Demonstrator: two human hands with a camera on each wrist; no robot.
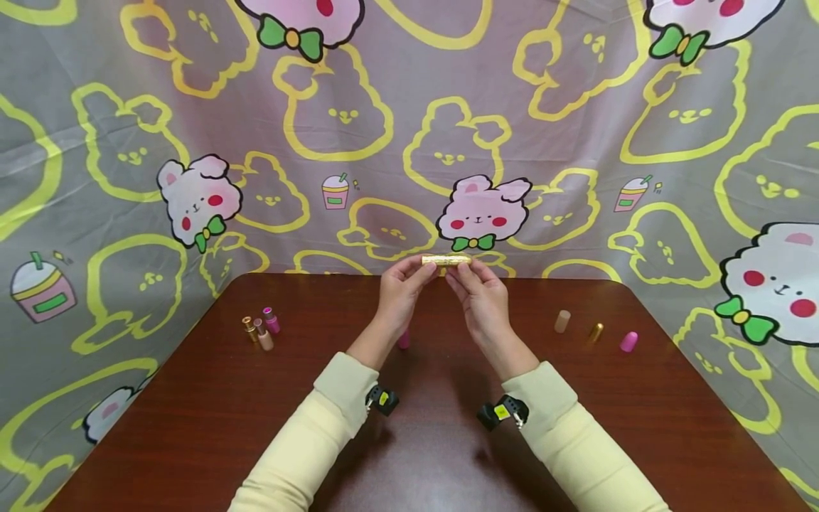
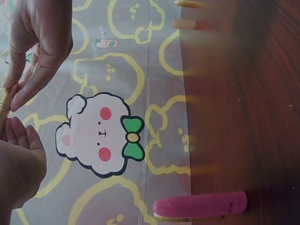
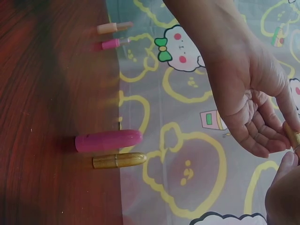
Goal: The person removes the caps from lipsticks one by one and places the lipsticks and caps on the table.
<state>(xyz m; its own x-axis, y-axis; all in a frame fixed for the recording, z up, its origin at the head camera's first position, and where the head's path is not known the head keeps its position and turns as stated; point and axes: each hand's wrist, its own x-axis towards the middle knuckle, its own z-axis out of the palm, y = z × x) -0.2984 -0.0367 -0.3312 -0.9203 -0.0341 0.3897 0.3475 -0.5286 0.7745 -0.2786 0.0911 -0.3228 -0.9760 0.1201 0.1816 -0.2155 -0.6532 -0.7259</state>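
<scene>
pinching the left end of a shiny gold cylindrical tube (image 1: pixel 446 260) between thumb and fingertips of the left hand (image 1: pixel 398 290), and the right end likewise with the right hand (image 1: pixel 481 295) — both bent in, barely wider open than the tube's thickness. holding it roughly level, raised above the dark reddish-brown glossy table (image 1: pixel 435 448), in front of a grey fabric curtain (image 1: pixel 384 178) printed with yellow animal outlines and white rabbit-like faces. wearing pale yellow long sleeves (image 1: pixel 288 455), with a small black device (image 1: pixel 385 400) at each wrist.

has, lower down, a tall magenta round-topped tube (image 3: pixel 108 140) upright on the table, partly hidden by the left forearm in the head view, and just beside it a slimmer gold round-topped tube (image 3: pixel 119 160), also upright. over to the left, has a slender gold lipstick (image 1: pixel 249 329), a beige lipstick (image 1: pixel 264 338) and a pink lipstick (image 1: pixel 272 323), uncapped and close together — cannot tell touching from apart there. over to the right, has a beige cylindrical cap (image 1: pixel 562 321), a small gold cap (image 1: pixel 597 332) and a pink rounded cap (image 1: pixel 629 342), spaced apart in a row.
</scene>
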